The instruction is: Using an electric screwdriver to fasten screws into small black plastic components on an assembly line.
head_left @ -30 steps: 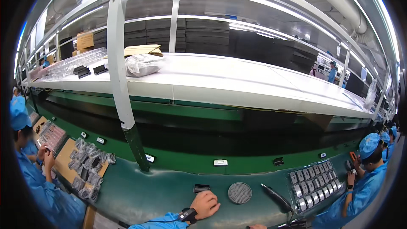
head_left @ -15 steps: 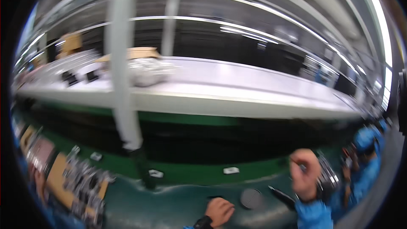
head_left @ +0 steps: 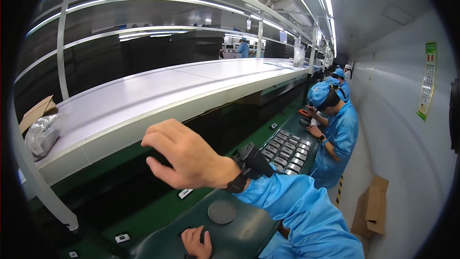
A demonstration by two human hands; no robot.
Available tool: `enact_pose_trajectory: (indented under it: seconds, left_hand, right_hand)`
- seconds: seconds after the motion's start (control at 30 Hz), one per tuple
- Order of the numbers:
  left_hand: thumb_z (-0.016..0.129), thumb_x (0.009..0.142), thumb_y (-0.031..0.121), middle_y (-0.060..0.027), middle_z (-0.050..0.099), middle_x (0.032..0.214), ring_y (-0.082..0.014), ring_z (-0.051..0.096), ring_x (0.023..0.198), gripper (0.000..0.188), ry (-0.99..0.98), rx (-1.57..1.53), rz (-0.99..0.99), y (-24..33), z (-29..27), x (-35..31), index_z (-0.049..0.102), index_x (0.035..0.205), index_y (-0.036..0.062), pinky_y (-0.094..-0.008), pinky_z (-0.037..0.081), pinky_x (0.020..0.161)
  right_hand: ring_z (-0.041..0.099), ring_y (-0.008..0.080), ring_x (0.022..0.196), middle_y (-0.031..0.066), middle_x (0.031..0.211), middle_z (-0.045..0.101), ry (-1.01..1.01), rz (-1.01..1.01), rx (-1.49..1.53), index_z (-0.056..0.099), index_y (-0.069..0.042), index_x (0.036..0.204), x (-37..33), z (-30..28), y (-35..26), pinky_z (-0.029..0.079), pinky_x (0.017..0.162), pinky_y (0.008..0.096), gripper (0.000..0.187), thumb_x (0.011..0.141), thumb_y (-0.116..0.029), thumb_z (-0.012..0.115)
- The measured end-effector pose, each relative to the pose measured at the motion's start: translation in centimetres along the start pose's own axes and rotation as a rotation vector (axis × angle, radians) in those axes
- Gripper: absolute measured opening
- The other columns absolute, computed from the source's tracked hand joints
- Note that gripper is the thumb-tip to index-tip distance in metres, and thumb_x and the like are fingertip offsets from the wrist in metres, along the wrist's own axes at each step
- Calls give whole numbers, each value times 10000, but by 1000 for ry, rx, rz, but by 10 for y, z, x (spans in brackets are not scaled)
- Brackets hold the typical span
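My right hand [head_left: 182,156] is raised in front of the bench, its fingers bent and the thumb apart, with nothing visible between them. That wrist wears a black band with a boxy black device [head_left: 256,159]. Low in the picture, my left hand [head_left: 197,243] rests on the dark green bench top [head_left: 163,241], its fingers curled over a dark piece that shows only at their edge. Just beyond it lies a round grey disc [head_left: 222,212] with a dotted surface. A small white-and-dark part [head_left: 185,193] sits on the green strip behind my right wrist.
To the right, several grey-and-black box-shaped parts [head_left: 287,151] stand in rows beside a co-worker in blue [head_left: 335,129]. A long white shelf [head_left: 143,96] runs behind the bench, with a clear plastic bag [head_left: 43,134] at its left. An opened cardboard box [head_left: 371,206] stands on the floor.
The view has swung to the right, showing the rows of parts and the co-worker more fully. My right hand now reaches leftward across the view; the left hand stays low on the bench.
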State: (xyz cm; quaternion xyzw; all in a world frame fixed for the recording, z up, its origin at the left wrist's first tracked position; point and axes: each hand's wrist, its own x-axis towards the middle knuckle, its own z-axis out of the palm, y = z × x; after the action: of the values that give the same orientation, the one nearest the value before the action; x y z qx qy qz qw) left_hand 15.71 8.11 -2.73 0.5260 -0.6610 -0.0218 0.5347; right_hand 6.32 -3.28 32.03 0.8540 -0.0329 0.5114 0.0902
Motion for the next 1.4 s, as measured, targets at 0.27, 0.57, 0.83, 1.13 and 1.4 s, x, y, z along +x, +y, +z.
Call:
enact_pose_trajectory:
  seconds: [0.27,0.57,0.83,1.13,1.4]
  left_hand:
    - [770,892,145,-115,724,1077,-359,637,1071,220,67,6,-54,4,7,-6,775,1102,81,-486,506,959]
    - [801,858,115,-61,720,995,-297,667,1036,249,185,15,-42,5,26,-12,787,1106,99,-438,528,929]
    - [755,862,171,-113,693,1036,-374,623,1059,264,260,32,19,-23,34,-14,764,1106,70,-493,521,918]
    - [768,871,153,-112,694,989,-359,637,1024,262,231,79,-23,-10,17,-5,774,1120,75,-491,526,919]
    - [763,890,158,-109,676,987,-348,629,981,231,316,100,7,-8,12,-6,769,1108,84,-479,523,885]
  right_hand:
    - [597,470,1225,276,1305,632,80,141,30,595,40,1301,35,32,15,479,1082,502,490,908,-213,742]
    - [493,441,1421,269,1538,523,74,126,268,547,-9,1486,102,121,0,401,1188,481,725,885,-312,815]
    - [617,418,1216,204,1295,694,-68,128,272,734,-87,1258,153,180,-20,516,1031,482,423,872,-252,777]
    - [711,421,880,206,913,750,2,186,21,813,-56,952,146,165,17,567,814,493,178,905,-173,688]
    - [636,487,794,254,770,663,-21,75,-314,686,8,743,114,134,97,494,733,578,114,801,-89,671]
